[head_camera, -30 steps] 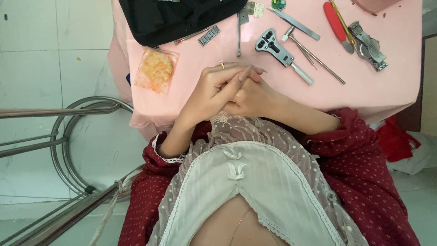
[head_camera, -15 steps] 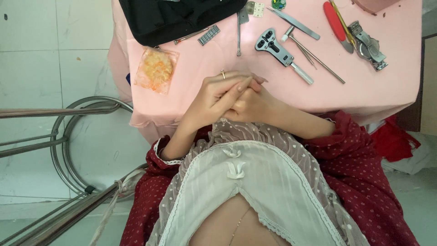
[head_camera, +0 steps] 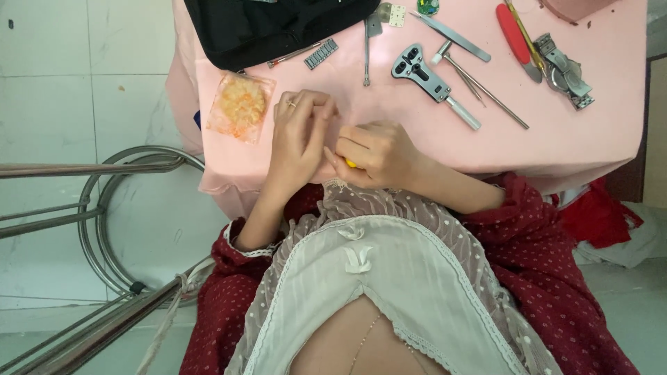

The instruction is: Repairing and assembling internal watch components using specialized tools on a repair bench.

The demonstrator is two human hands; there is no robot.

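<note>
Pink cloth covers the surface [head_camera: 556, 139], which stands over a pale tiled floor [head_camera: 62, 90]. We see our left hand [head_camera: 299, 135] resting near the front edge, fingers curled loosely, a ring on one finger; whether its grip encloses anything we cannot tell. Our right hand [head_camera: 379, 154] lies just beside it, grip closed on a small yellow item [head_camera: 351, 164], mostly hidden. Left of the hands lies a clear bag of orange pieces [head_camera: 240, 105]. Farther back lie a black pouch [head_camera: 278, 28], a watch case tool [head_camera: 420, 73] and a red-handled tool [head_camera: 513, 31].
</note>
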